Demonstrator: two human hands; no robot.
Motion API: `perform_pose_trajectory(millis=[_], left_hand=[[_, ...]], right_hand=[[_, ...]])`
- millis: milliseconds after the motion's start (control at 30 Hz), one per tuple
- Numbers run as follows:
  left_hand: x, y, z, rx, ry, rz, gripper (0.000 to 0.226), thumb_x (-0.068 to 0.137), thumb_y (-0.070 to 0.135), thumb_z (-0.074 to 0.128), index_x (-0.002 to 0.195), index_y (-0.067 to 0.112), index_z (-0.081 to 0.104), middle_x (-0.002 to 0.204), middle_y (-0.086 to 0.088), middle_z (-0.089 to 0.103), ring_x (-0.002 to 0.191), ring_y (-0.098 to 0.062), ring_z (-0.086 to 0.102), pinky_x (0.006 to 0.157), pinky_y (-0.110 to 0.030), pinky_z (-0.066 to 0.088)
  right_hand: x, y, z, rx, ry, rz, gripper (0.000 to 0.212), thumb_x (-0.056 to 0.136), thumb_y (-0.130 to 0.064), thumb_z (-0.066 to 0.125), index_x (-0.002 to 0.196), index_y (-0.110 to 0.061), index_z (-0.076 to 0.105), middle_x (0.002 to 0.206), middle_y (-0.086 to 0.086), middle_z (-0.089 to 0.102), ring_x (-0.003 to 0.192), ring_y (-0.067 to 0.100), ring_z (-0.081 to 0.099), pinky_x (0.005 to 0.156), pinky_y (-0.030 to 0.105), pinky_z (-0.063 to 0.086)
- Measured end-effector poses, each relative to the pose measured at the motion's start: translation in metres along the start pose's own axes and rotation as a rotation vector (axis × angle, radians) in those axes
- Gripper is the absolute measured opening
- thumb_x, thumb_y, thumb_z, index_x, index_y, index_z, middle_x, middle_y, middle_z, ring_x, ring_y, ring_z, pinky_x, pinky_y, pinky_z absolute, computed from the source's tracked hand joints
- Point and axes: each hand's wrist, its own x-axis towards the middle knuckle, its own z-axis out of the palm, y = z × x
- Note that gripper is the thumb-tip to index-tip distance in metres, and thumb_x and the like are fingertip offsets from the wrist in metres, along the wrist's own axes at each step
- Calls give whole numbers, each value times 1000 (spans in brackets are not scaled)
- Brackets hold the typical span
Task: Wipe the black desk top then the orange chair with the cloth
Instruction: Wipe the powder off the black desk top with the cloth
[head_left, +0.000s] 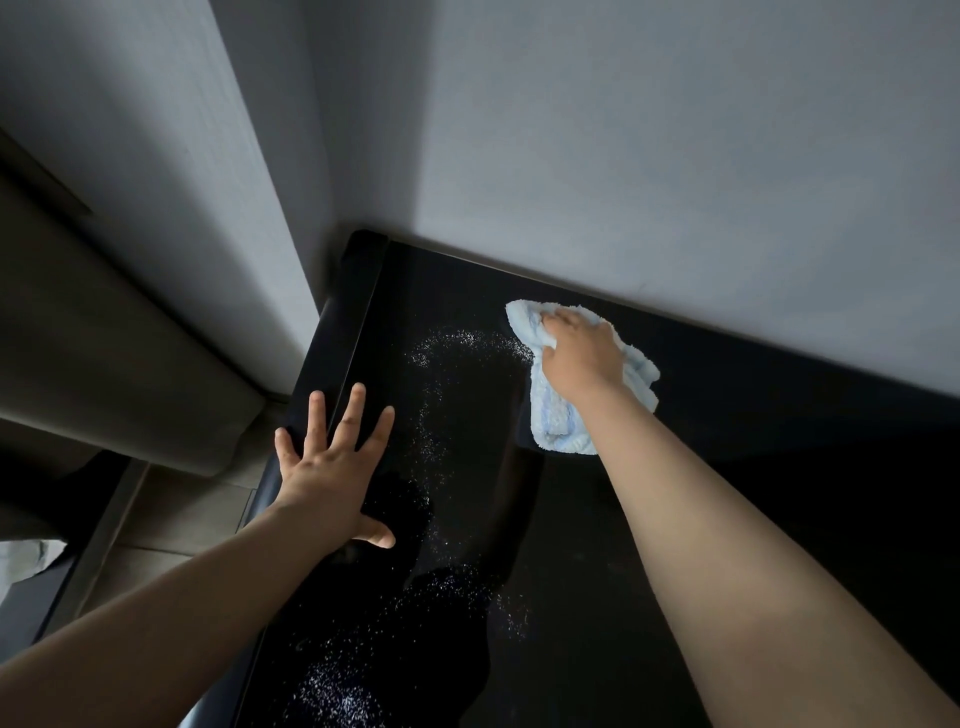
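Observation:
The glossy black desk top (727, 519) fills the lower right of the view and butts against a grey wall. White specks of dust (467, 343) lie scattered across its left half, down to the near edge. My right hand (582, 358) presses a light blue cloth (556, 421) flat on the desk near the wall, fingers closed over it. My left hand (332, 467) rests flat on the desk's left edge with fingers spread, holding nothing. The orange chair is not in view.
A grey wall (675, 156) runs along the desk's far side, and a wall corner (234, 182) juts out at the left. A tan curtain or upholstered piece (104, 338) hangs left of the desk. Tiled floor (187, 509) shows below it.

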Motion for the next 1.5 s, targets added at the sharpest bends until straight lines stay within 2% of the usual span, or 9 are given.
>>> perform_pose_trajectory(millis=[100,200,367,500,733,967,1133,1333,1500], left_hand=[[-2,0,-1,-8,-8,2,143,54,67,78,143,35,-29,138,3,-53,132,-40,-40,109,-67,-1],[-3,1,-2,-11,-16,-1,142,55,66,78,144,35,-29,142,1,-51,132,-40,-40,109,-67,-1],[-3,1,-3,-13,-16,2,143,54,66,79,143,35,-29,142,1,-50,132,-40,-40,109,-68,-1],[-2,1,-2,-10,-14,0,144,53,66,79,143,36,-29,142,2,-51,132,-40,-40,109,-68,-1],[-3,3,-5,-12,-27,-7,144,54,64,80,144,35,-29,142,1,-50,132,-41,-40,109,-68,-1],[-3,3,-5,-13,-18,-6,144,53,63,80,144,36,-28,143,1,-49,133,-41,-39,109,-69,0],[-2,3,-5,-2,-15,-5,144,52,65,80,144,35,-28,143,0,-49,134,-42,-38,109,-69,2],[-4,4,-6,4,-14,-4,144,53,66,79,145,35,-27,145,-1,-46,135,-42,-36,109,-69,4],[-5,4,-7,12,-15,-4,144,53,66,79,145,35,-27,146,0,-46,135,-42,-36,110,-69,6]], right_hand=[[-8,-2,1,25,19,30,49,98,-23,43,146,-28,35,154,-7,32,131,34,33,100,40,40],[-14,-4,2,14,25,15,49,99,-24,43,146,-27,34,155,-7,31,133,32,32,102,37,37],[-24,-4,6,-8,42,-12,49,99,-24,43,146,-25,34,155,-4,31,136,28,32,105,36,32],[-31,-5,8,11,38,19,49,98,-26,45,146,-27,34,154,-6,31,131,32,33,101,37,37],[-46,-7,15,15,60,17,49,98,-26,45,145,-27,35,153,-7,32,130,28,35,99,32,36],[-63,-9,21,24,64,12,49,97,-25,47,145,-27,37,153,-6,33,132,26,35,100,33,36],[-75,-10,27,8,59,-16,48,97,-24,45,145,-24,37,155,-4,30,136,21,35,108,31,27],[-92,-13,31,33,65,17,48,97,-25,45,144,-27,36,154,-7,31,132,23,37,103,31,33],[-105,-16,35,30,53,10,49,98,-26,45,146,-27,34,155,-7,29,133,22,38,105,30,32]])
